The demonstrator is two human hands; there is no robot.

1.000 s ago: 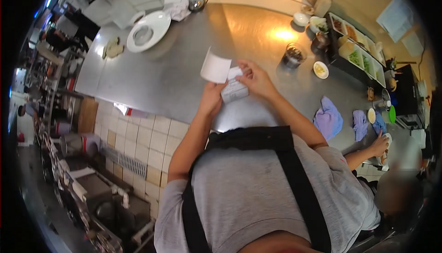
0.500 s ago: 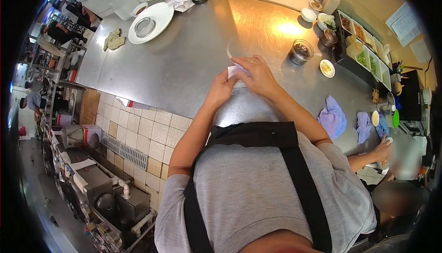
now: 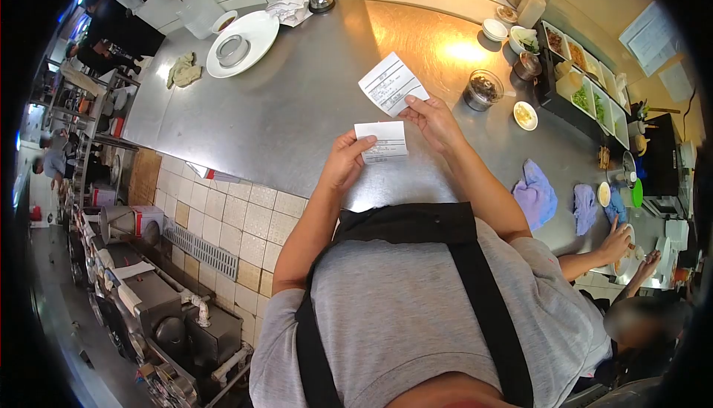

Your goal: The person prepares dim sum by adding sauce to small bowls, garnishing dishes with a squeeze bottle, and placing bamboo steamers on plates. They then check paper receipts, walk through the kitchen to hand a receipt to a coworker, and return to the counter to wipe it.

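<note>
Two printed white paper slips are held apart over the steel counter (image 3: 297, 111). My left hand (image 3: 345, 160) pinches the lower order slip (image 3: 382, 143) at its left edge, thumb on top. Between the thumb and fingers of my right hand (image 3: 438, 124) is the other order slip (image 3: 392, 85), tilted, higher up and gripped by its lower right corner. Printed lines show on both slips, too small to read.
A large white plate (image 3: 261, 51) with a metal ring and a crumpled cloth (image 3: 184, 70) lie at the far left. On the right stand a glass bowl (image 3: 483, 90), a small white bowl (image 3: 525, 116), a topping rack (image 3: 587, 88) and purple cloths (image 3: 535, 196). A co-worker's hand (image 3: 615, 245) works at lower right.
My hands have moved apart. The paper that was bunched between them now shows as two flat slips, one in each hand. The co-worker's hands at lower right have shifted slightly.
</note>
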